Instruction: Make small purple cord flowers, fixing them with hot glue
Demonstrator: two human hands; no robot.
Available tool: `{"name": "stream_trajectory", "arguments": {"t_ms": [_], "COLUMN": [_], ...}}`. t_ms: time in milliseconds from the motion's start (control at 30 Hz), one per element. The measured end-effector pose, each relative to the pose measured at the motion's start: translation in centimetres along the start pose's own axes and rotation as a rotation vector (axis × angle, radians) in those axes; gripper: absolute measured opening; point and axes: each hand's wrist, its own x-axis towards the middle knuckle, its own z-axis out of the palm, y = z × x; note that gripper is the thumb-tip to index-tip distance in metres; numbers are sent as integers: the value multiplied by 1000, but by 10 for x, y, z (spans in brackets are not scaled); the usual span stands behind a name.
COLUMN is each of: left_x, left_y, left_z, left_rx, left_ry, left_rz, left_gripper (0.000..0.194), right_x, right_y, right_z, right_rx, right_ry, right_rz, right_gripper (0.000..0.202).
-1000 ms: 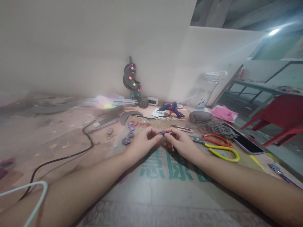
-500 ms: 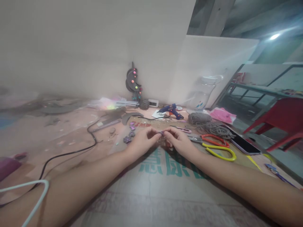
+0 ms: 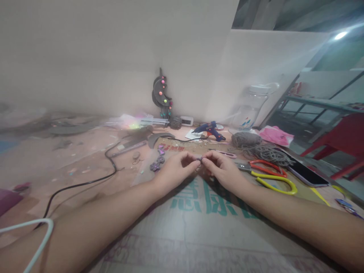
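My left hand (image 3: 182,163) and my right hand (image 3: 219,167) meet over the middle of a printed cardboard sheet (image 3: 184,235). Both are closed, thumbs and fingertips pinching a small dark purplish piece (image 3: 199,160) between them. It is too small and too covered by fingers for me to name its kind. Just left of my left hand lie several small grey-purple flower shapes (image 3: 155,166) and purple pieces (image 3: 161,151). Scissors with red and yellow handles (image 3: 274,182) rest to the right of my right hand, close to a pink cutter (image 3: 227,154).
A blue glue gun (image 3: 209,129) lies behind my hands, near a grey crescent ornament (image 3: 159,93) with coloured balls. Grey yarn (image 3: 246,140), a phone (image 3: 305,170) and a clear bottle (image 3: 253,110) stand or lie at right. A black cable (image 3: 82,185) crosses the left side.
The whole view has shifted a little, so the things on the table appear farther right. Both hands keep their pinch on the small piece, with only slight finger movement.
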Motion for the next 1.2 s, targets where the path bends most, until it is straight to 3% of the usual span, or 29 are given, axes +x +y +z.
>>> {"name": "stream_trajectory", "arguments": {"t_ms": [200, 400, 567, 767, 1033, 1133, 1200], "left_x": [1, 1, 2, 5, 4, 3, 2], "left_y": [-1, -2, -2, -8, -4, -3, -3], "left_z": [-1, -2, -3, -4, -4, -4, -5], "left_rx": [38, 6, 15, -3, 14, 27, 41], "left_ry": [55, 76, 166, 226, 203, 199, 196], "left_rz": [11, 35, 27, 38, 46, 53, 69], "left_gripper": [21, 20, 20, 24, 18, 18, 19], "right_x": [0, 1, 3, 1, -7, -5, -3], "right_y": [-1, -4, -1, -1, -11, -9, -6], "right_z": [0, 3, 2, 1, -1, -4, -6], "right_rx": [114, 257, 248, 157, -161, -233, -237], "right_ry": [-18, -83, -95, -39, -150, -39, 84], "right_rz": [23, 53, 86, 123, -85, -189, -174], "right_gripper": [30, 48, 40, 25, 30, 39, 34]}}
